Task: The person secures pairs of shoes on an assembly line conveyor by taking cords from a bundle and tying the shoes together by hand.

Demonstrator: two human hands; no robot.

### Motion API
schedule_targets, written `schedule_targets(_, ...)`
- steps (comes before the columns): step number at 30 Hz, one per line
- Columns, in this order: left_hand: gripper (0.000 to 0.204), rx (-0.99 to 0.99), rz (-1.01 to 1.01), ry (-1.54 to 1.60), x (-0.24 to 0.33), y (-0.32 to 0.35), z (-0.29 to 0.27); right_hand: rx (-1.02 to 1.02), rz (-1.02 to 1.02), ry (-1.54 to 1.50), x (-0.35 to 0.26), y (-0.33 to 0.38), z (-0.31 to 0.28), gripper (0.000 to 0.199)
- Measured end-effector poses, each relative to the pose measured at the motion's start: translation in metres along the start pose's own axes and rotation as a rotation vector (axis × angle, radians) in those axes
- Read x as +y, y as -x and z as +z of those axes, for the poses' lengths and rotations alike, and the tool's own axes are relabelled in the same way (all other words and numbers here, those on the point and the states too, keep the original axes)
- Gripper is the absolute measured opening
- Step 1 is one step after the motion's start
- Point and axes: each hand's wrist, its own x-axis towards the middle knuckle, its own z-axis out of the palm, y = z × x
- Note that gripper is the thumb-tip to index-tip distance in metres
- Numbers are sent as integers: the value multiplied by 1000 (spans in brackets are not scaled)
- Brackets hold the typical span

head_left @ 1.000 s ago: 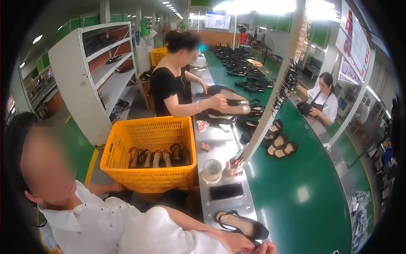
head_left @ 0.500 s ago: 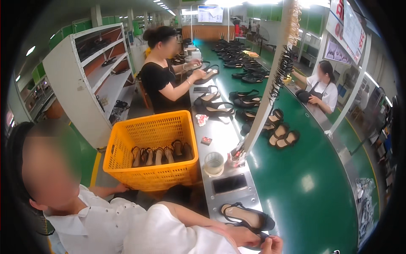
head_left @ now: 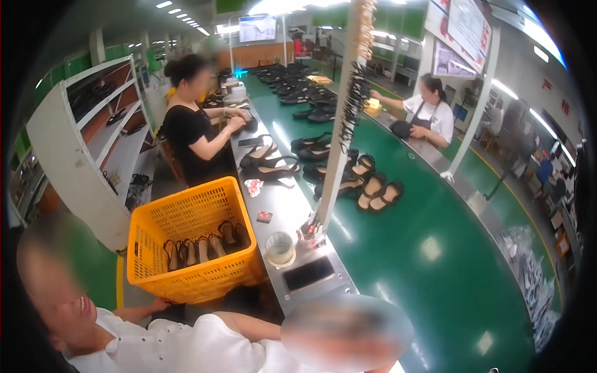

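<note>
A blurred oval patch (head_left: 347, 332) covers the near end of the metal ledge. Skin-coloured and dark shapes show through it, but I cannot make out fingers or what they touch. A bare forearm (head_left: 252, 323) with a white sleeve runs into the patch from the left; it appears to belong to the person in white beside me. Neither my left hand nor my right hand can be told apart here. Nearest to the patch, a dark phone (head_left: 309, 273) lies flat on the ledge. Beyond it stand a clear round tub (head_left: 280, 250) and a cup of tools (head_left: 311, 235).
A yellow crate (head_left: 193, 276) holding several slingback shoes stands left of the ledge. More black shoes (head_left: 379, 193) lie on the green belt (head_left: 429, 298). A white post (head_left: 341, 137) rises beside it. Co-workers handle shoes at the far left (head_left: 202, 133) and across the belt (head_left: 429, 115).
The whole view has shifted, so most things sit further left. The shoes and hands at the near ledge are now behind the blur. The far-left co-worker's hands have come together over a shoe.
</note>
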Motion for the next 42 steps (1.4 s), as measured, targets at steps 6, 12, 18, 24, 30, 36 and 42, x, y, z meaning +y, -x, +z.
schedule_targets(6, 48, 11, -42, -92, 14, -5, -6, 16, -31, -60, 3, -1, 1, 11)
schedule_targets(12, 34, 67, 15, -64, 1, 0, 3, 15, -58, 1, 2, 2, 6, 12)
schedule_targets(18, 44, 50, 131, -110, -6, 0, 9, 2, -72, 68, 16, 10, -3, 15)
schedule_targets(24, 12, 353, 290, -558, -14, -10, -7, 98, -158, 53, 20, -20, -5, 6)
schedule_targets(30, 10, 539, 452, -825, 34, -75, -76, 118, -177, -323, -13, -72, -18, 6)
schedule_targets(36, 12, 550, 534, -1169, 35, -93, -86, -52, 34, -663, 0, -81, -14, 12)
schedule_targets(42, 8, 523, 602, -1090, 16, -74, -91, -138, 73, -586, 26, -75, -8, 20)
